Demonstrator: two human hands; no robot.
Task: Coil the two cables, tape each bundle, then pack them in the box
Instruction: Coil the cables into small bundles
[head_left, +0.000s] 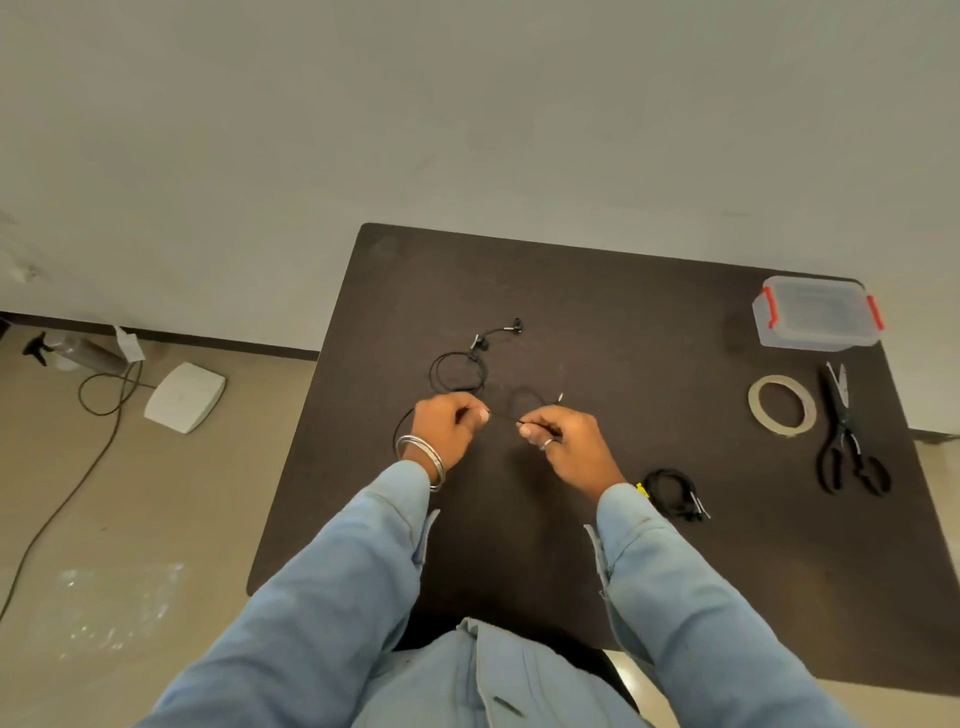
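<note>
I count two cables on the dark desk (675, 597). One, a thin black cable (457, 371), is stretched between my hands: my left hand (447, 431) pinches it with curled fingers and thumb, and my right hand (569, 447) pinches it the same way a little further along, so a short straight run of wire spans the gap between them. Beyond my hands the same cable lies on the desk in one loose loop, with its plug ends trailing off at the far side. The second cable (672, 491) is already a small black bundle lying just right of my right sleeve, near the front of the desk; I cannot tell whether it is taped.

There is one clear plastic box (815, 317) with two red latches, lid on, at the far right corner of the desk. One roll of tape (782, 402) lies flat in front of it, and one pair of black-handled scissors (844, 436) lies just right of the roll, blades pointing away from me. I can read no writing or brand on any of these.

I wear metal bangles (423, 454) on my left wrist and one ring (548, 443) on my right hand, with light blue sleeves on both arms.

On the floor to the left are one white flat device (184, 397), one spray bottle (78, 353) lying on its side, and one dark cord (67, 499) running across the floor
</note>
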